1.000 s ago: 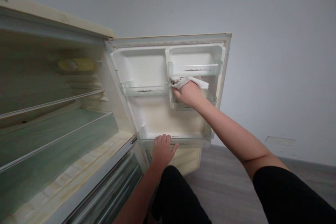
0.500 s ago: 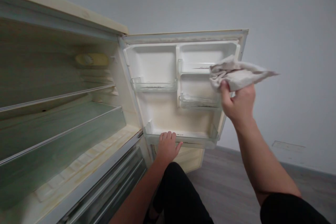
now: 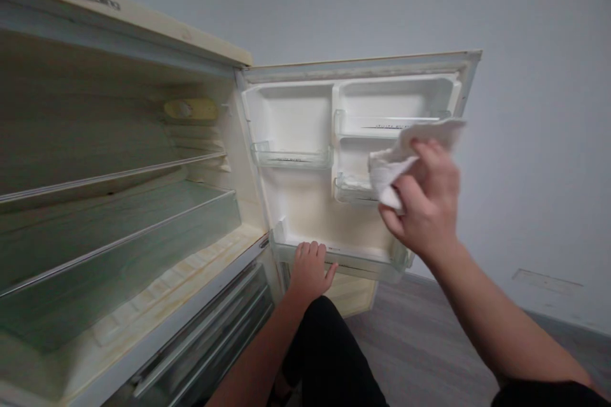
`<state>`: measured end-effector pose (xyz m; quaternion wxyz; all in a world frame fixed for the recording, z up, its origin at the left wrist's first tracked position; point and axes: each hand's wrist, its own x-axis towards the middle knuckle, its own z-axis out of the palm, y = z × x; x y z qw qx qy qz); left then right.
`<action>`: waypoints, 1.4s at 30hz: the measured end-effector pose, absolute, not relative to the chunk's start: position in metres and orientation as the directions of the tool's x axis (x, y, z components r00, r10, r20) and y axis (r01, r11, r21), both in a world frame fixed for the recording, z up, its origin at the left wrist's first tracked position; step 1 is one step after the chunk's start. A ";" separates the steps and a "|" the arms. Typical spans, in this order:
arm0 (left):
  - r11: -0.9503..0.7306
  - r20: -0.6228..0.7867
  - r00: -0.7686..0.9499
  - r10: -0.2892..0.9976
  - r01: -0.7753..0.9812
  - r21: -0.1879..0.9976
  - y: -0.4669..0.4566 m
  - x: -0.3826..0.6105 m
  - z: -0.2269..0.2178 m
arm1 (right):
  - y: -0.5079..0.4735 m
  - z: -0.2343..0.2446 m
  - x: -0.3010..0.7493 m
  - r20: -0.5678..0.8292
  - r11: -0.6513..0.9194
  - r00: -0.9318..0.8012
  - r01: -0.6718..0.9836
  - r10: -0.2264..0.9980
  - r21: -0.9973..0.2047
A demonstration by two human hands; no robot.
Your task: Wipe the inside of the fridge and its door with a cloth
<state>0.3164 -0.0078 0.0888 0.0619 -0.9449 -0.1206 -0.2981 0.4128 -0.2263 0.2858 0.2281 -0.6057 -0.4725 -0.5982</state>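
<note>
My right hand (image 3: 427, 203) grips a crumpled white cloth (image 3: 394, 162) in front of the right side of the open fridge door (image 3: 305, 210). Part of the cloth sticks up behind my fingers, and the hand is slightly blurred. Low on the door, my left hand (image 3: 311, 270) has its fingers hooked over the front rim of the clear bottom door shelf (image 3: 367, 265), thumb pointing out to the right. Higher up sit smaller clear shelves, one at the left (image 3: 292, 158) and two at the right, partly covered by the cloth and my right hand.
To the left stands the fridge's open compartment (image 3: 251, 203), with a glass shelf (image 3: 114, 175) and a clear drawer (image 3: 119, 254). Below are freezer drawers (image 3: 205, 337) and a lower open door (image 3: 351, 296). A pale wall (image 3: 539, 140) rises behind the grey floor (image 3: 429, 337).
My right hand has turned and dropped a little, and the cloth is now bunched differently in it. The left hand stays on the bottom shelf rim. The view has shifted slightly left.
</note>
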 end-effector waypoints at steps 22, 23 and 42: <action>-0.970 0.602 0.776 0.189 0.243 -0.009 -0.008 0.315 0.086 | -0.170 0.227 0.434 0.897 -0.579 0.163 0.807 0.411 0.119; -0.970 0.603 0.775 0.190 0.244 -0.008 -0.008 0.316 0.086 | -0.167 0.225 0.431 0.889 -0.567 0.162 0.814 0.429 0.125; -0.971 0.588 0.784 0.198 0.239 0.008 -0.011 0.314 0.091 | -0.207 0.151 0.517 0.967 -0.617 -0.248 0.769 -0.051 0.164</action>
